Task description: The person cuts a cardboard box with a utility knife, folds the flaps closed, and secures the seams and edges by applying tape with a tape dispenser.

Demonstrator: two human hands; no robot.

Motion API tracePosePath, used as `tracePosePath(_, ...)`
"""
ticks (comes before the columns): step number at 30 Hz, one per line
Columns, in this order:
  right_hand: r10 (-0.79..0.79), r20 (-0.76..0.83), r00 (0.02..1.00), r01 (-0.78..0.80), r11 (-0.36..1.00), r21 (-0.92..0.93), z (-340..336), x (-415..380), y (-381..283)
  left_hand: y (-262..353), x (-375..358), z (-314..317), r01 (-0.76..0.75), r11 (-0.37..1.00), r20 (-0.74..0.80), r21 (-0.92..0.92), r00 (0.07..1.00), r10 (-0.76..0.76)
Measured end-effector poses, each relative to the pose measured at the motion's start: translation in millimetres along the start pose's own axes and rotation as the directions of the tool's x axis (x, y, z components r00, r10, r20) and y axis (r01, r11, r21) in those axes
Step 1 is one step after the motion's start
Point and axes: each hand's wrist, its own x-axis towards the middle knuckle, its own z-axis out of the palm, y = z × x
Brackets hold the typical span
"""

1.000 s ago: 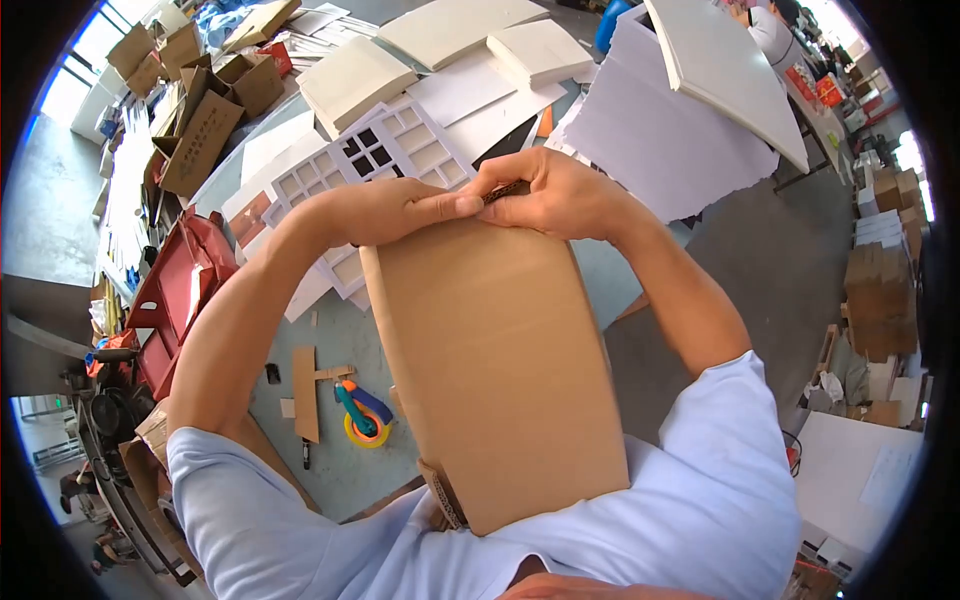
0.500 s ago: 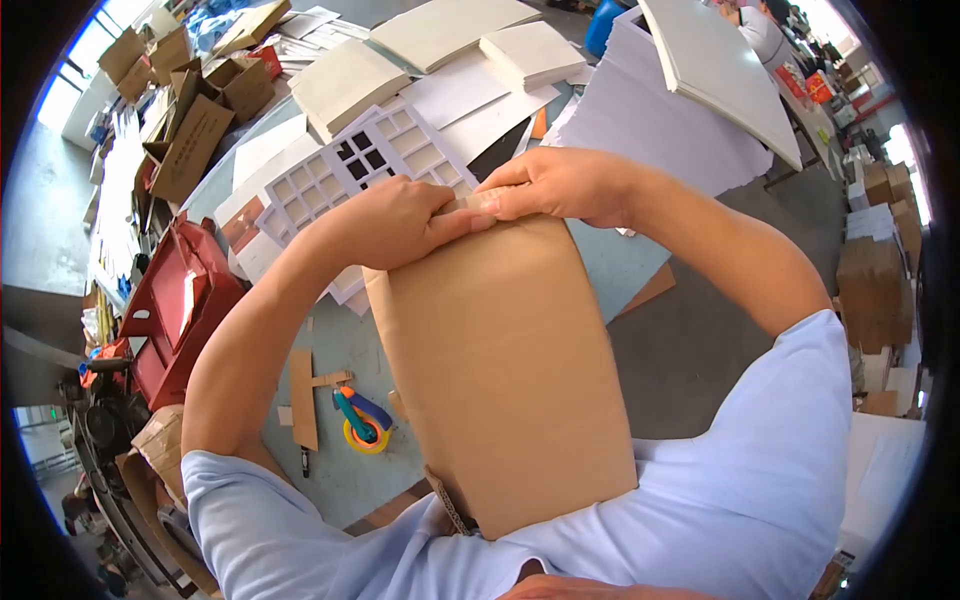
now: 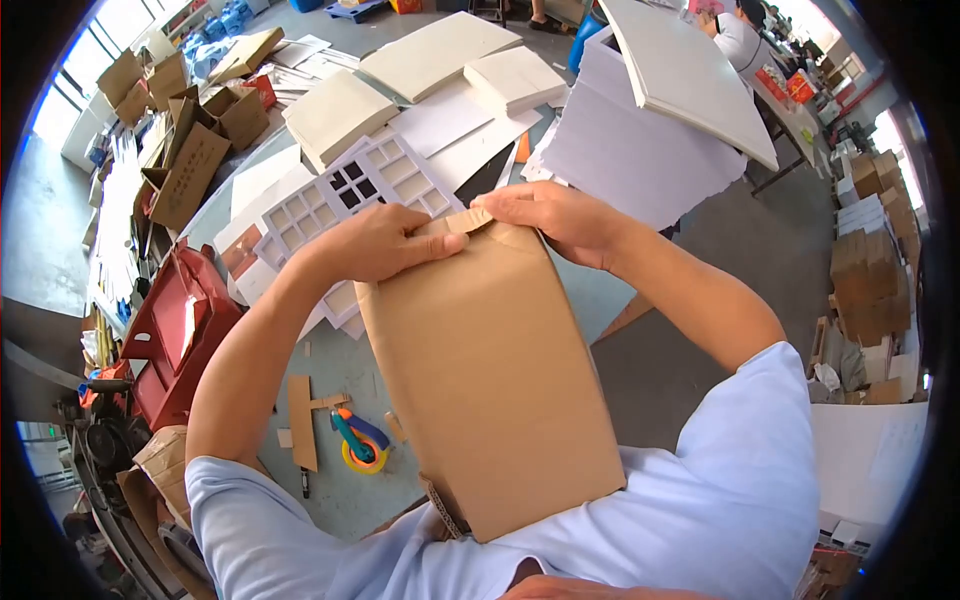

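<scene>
A brown cardboard box leans against my body, its broad side facing up and its far end under both hands. My left hand grips the far left edge, thumb lying on top and fingers bent over the far side. At the far right corner, my right hand pinches the edge with its thumb on top; its other fingers are partly hidden behind the box. Between the two thumbs a small raised cardboard flap shows. What lies on the box's far face is hidden.
A tape roll on a dispenser, cardboard strips and a black marker lie left on the table. White window-like grid panels and board stacks are beyond the box. A red case stands left; a person is far right.
My thumbs have moved apart, the right one shifting toward the box's right corner, and the flap between them now shows more. The whole view has tilted slightly.
</scene>
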Motion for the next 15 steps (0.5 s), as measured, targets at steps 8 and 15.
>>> tracePosePath(8,-0.046,-0.204,0.978,0.085,0.979,0.187,17.9,3.9,8.8,7.8,-0.2,-1.2,-0.041,0.999,-0.057,-0.019,0.998,0.039)
tracePosePath(15,-0.101,-0.256,0.961,0.142,0.979,0.145,9.6,11.8,9.6,-2.4,13.9,2.0,-0.005,1.0,-0.119,-0.03,0.993,0.001)
